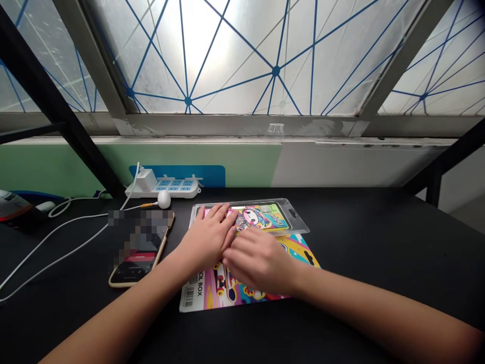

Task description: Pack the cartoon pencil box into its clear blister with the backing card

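Observation:
A colourful pencil box [261, 217] lies in a clear plastic blister shell [295, 222] on the black table. In front of it lies a bright printed card insert [204, 293] with a barcode and the words "CIL BOX". My left hand [208, 237] rests flat on the left part of the shell, fingers stretched out. My right hand [257, 260] lies over the card and the shell's near edge, fingers extended leftward and slightly blurred, touching the left hand's fingertips. I see nothing gripped by either hand.
A phone [138, 247] lies left of my hands, with a white cable [56, 232] running left. A white power strip [166, 188] with a charger stands at the back by the wall. A black frame post [434, 182] rises at right.

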A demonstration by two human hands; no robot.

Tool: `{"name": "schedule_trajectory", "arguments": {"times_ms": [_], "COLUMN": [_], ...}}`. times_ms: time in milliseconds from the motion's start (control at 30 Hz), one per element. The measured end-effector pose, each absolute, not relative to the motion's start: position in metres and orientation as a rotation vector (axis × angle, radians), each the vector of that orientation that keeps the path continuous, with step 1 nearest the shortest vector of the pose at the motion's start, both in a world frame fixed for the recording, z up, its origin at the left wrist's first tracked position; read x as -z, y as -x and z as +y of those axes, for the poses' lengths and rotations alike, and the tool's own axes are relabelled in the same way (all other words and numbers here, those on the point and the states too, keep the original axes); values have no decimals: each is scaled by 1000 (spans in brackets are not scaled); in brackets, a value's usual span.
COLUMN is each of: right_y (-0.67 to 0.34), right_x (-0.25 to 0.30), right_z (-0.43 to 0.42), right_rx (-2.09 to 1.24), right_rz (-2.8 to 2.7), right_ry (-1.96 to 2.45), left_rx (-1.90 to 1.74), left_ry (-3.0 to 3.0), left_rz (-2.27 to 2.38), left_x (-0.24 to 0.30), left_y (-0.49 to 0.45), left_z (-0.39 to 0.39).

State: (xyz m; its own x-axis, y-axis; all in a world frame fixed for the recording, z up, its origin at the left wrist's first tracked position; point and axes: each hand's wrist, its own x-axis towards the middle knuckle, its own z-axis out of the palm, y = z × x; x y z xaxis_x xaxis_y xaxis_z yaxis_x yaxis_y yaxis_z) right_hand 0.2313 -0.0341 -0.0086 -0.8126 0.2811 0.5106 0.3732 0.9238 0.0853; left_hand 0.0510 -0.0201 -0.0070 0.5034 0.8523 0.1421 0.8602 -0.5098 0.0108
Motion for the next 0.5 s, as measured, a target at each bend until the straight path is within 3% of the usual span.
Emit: {"name": "schedule_trajectory", "arguments": {"times_ms": [133, 400, 500], "right_y": [-274, -333, -332], "right_x": [-15, -26, -25], "right_z": [13, 58, 58], "right_rx": [81, -501, -533], "right_rz": [-2599, -2672, -2683], "right_ry": [1164, 1393, 1441], "left_rx": [275, 337, 334], "left_ry": [2608, 2614, 2618], "left_rz": [-1508, -1551, -1552], "left_x": [7, 6, 6], "left_y": [-50, -48, -48], "left_z": [-20, -18, -19]}}
